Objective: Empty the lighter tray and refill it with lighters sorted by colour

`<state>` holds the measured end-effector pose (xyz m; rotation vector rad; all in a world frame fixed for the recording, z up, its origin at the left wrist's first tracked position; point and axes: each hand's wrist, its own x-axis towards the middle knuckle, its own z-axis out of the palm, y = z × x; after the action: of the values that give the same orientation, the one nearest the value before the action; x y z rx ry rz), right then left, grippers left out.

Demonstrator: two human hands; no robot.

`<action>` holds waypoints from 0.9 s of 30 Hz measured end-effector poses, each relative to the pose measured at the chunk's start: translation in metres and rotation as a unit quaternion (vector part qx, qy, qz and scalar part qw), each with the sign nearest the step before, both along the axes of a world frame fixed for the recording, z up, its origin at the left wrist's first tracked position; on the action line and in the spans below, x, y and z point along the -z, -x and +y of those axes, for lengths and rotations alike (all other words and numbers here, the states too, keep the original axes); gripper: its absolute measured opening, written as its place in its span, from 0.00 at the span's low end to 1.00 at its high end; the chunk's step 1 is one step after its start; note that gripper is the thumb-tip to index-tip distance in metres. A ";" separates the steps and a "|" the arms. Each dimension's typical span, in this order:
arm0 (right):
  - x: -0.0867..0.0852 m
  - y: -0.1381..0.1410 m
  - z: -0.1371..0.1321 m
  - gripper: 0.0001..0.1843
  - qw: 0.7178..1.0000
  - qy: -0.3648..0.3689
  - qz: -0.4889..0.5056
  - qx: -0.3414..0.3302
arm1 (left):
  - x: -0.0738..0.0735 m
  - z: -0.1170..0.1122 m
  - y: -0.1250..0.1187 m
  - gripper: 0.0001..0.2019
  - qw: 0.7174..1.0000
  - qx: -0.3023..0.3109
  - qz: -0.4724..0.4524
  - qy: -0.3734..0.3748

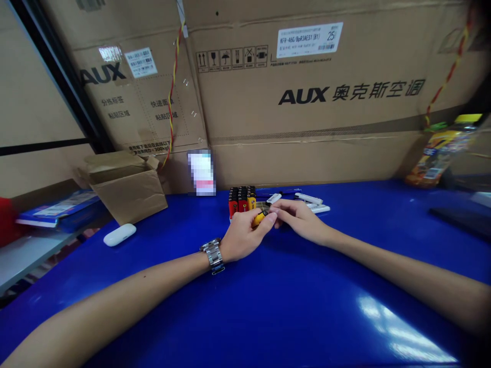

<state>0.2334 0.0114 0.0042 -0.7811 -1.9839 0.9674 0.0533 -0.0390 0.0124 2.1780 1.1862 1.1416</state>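
My left hand (241, 237) pinches a glossy yellow disposable lighter (258, 220) at twelve o'clock on the blue table (161, 286), while my right hand (299, 220) pinches its dark top end. Just beyond, toward eleven o'clock, stands a block of upright red-and-yellow lighters (241, 199).

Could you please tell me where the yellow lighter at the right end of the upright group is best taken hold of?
I'd pinch the yellow lighter's body from the front and right with the right hand. It stands upright at the end of the packed group, so its left side sits against the neighbouring lighter, while its front and right faces appear free.
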 end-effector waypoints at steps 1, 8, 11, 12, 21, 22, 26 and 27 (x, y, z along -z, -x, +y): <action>0.001 0.000 0.000 0.15 1.000 -0.002 -0.013 0.000 | -0.001 0.000 -0.001 0.19 1.000 -0.011 0.012 -0.002; 0.003 -0.003 0.000 0.16 0.999 -0.007 -0.050 -0.001 | 0.000 0.000 -0.003 0.11 0.997 -0.043 0.064 0.001; 0.003 -0.004 0.000 0.15 0.999 -0.005 -0.052 -0.004 | 0.000 0.000 -0.004 0.13 0.997 -0.044 0.062 -0.001; 0.003 -0.003 0.000 0.15 0.999 -0.005 -0.054 -0.005 | 0.000 0.000 -0.004 0.13 0.997 -0.045 0.059 -0.002; 0.005 -0.004 0.002 0.14 0.998 -0.016 -0.059 -0.005 | -0.002 -0.002 -0.003 0.16 0.998 -0.036 0.057 -0.019; 0.005 -0.004 0.002 0.14 0.998 -0.014 -0.058 -0.006 | -0.001 -0.002 -0.003 0.14 0.997 -0.041 0.061 -0.020; 0.006 -0.004 0.002 0.14 0.998 -0.005 -0.059 -0.008 | 0.002 0.000 -0.003 0.11 0.996 -0.057 0.071 -0.023; 0.006 -0.004 0.002 0.14 0.998 -0.006 -0.059 -0.008 | 0.003 0.000 -0.003 0.11 0.995 -0.060 0.071 -0.024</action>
<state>0.2374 0.0131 -0.0013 -0.8351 -2.0974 0.9369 0.0565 -0.0389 0.0099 2.2826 1.3790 1.0881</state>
